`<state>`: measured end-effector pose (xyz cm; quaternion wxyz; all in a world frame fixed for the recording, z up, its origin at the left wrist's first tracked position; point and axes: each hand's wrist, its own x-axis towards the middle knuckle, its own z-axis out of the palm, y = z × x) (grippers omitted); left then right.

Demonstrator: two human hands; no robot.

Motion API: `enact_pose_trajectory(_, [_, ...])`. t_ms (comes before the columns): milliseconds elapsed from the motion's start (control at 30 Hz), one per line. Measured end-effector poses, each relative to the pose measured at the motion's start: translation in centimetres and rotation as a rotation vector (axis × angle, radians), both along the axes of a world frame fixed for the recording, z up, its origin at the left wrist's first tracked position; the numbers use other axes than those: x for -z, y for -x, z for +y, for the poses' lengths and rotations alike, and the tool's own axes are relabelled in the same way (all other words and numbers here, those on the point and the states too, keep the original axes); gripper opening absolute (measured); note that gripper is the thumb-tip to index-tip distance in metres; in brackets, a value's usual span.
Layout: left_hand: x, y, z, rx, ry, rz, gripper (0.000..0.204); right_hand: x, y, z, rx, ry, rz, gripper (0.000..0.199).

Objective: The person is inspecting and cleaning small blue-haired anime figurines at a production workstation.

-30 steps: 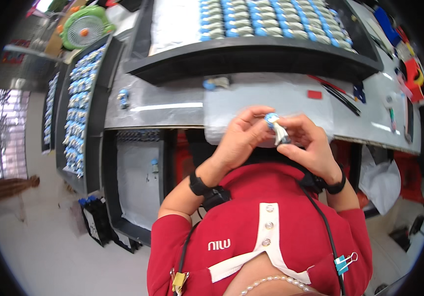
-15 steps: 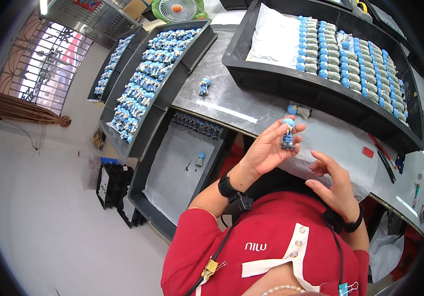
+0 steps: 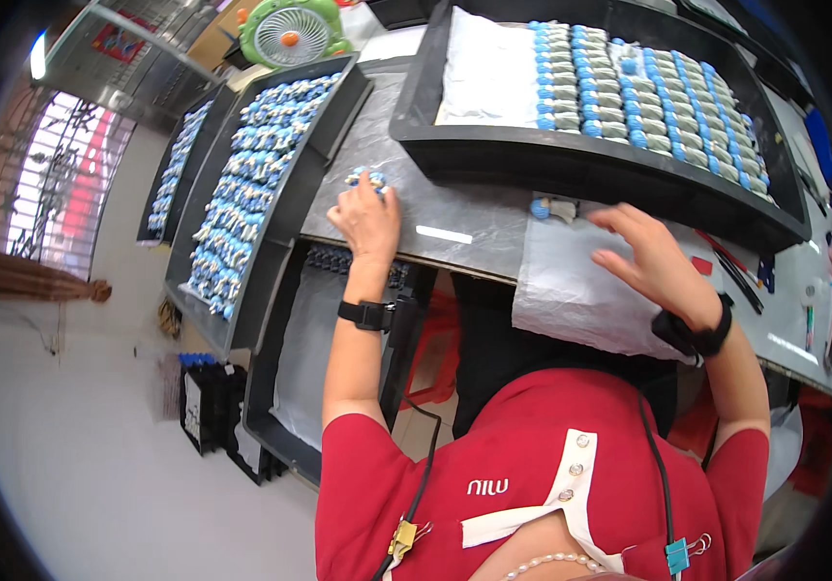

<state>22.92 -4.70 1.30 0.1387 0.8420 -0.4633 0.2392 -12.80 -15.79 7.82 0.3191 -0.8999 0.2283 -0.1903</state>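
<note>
I see the left hand resting on the grey table, fingers curled over a small blue-capped part; whether it grips, I cannot tell. The right hand hovers open above a plastic sheet, near another blue-capped piece.

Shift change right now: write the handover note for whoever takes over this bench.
Left hand: stretched out to the left, fingers on a small blue-capped piece lying on the grey bench top.
Right hand: open, holding nothing, hovering over the clear plastic sheet; one loose blue-capped piece lies just beyond its fingers.
Done: the black tray ahead holds neat rows of blue-capped pieces, with a bare white stretch at its left end.
Left: the side tray at the left holds a loose heap of the same pieces.
</note>
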Motion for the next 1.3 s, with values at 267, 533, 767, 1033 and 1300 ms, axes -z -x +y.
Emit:
enact_pose_trajectory(267, [0.6, -1.1, -0.1, -0.024, 0.089, -0.016, 0.047, 1.2, -4.1, -0.2, 0.020, 0.244, 0.126, 0.035])
enact_pose_trajectory(533, [-3.0, 8.0, 1.4, 0.565, 0.330, 0.834, 0.034, 3.2, -4.3, 0.1, 0.008, 0.069, -0.007, 0.028])
enact_pose_trajectory(767, [-2.4, 15.4, 1.3, 0.871, 0.251, 1.827, 0.041, -0.7, -2.2, 2.9, 0.047, -0.126, -0.132, 0.031])
enact_pose_trajectory(1033, [-3.0, 18.7, 0.9, 0.931, 0.218, 2.182, 0.042, -1.1, 1.6, 5.3, 0.109, -0.083, -0.289, 0.034])
enact_pose_trajectory(1300, [-3.0, 21.2, 0.3, 0.890, 0.091, 2.289, 0.044, 0.4, 4.9, 6.0, 0.172, -0.415, -0.417, 0.034])
